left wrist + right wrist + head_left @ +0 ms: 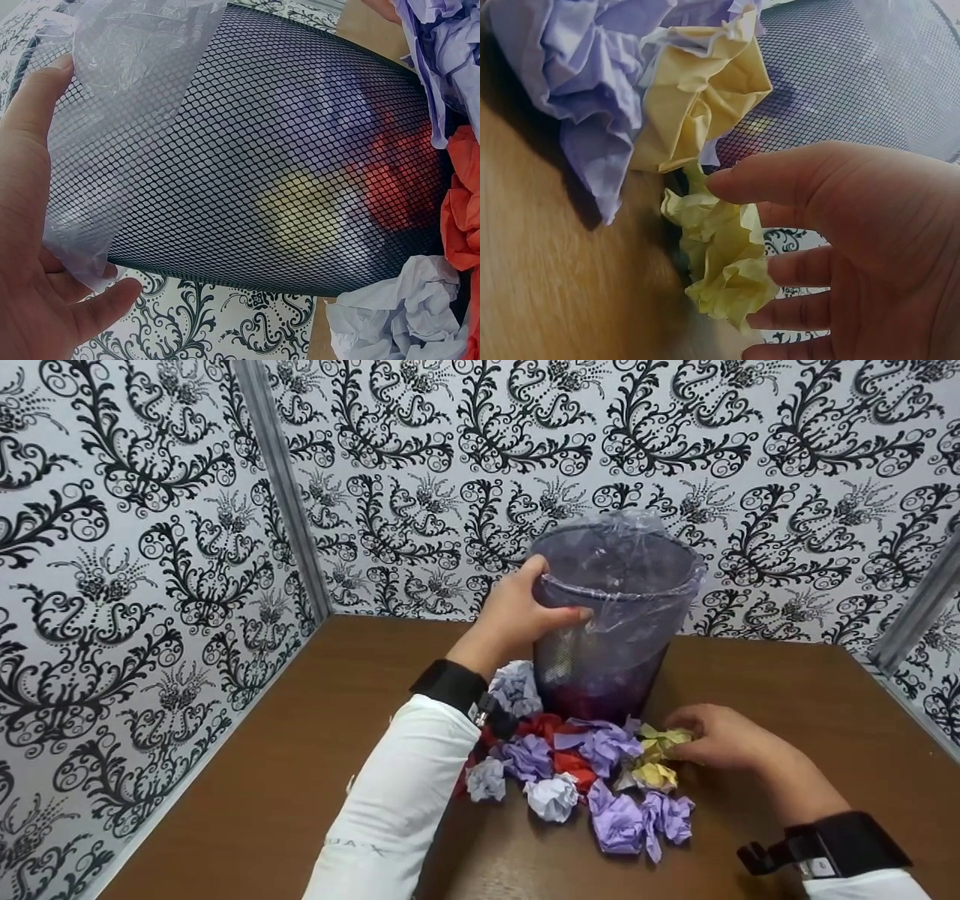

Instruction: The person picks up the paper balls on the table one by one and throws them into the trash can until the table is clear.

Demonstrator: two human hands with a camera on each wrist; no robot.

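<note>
A black mesh wastebasket [600, 660] stands tilted on the table, lined with a clear plastic bag [637, 615]. My left hand [517, 604] grips its rim at the left, the thumb on the outside over the bag. Through the mesh, yellow paper [304, 214] and red paper [397, 184] show inside. My right hand [724, 739] is at the right of the paper pile, holding a crumpled yellow-green paper [727, 255] between thumb and fingers. Beside it sit a crumpled yellow paper [705, 97] and a purple one [592, 90].
In front of the basket lie several crumpled papers: a white ball [551, 798], a purple one [616, 819], a red one [574, 769] and a grey-white one [516, 690]. Patterned wall panels [420, 472] close off the brown table [300, 780] at the back and sides.
</note>
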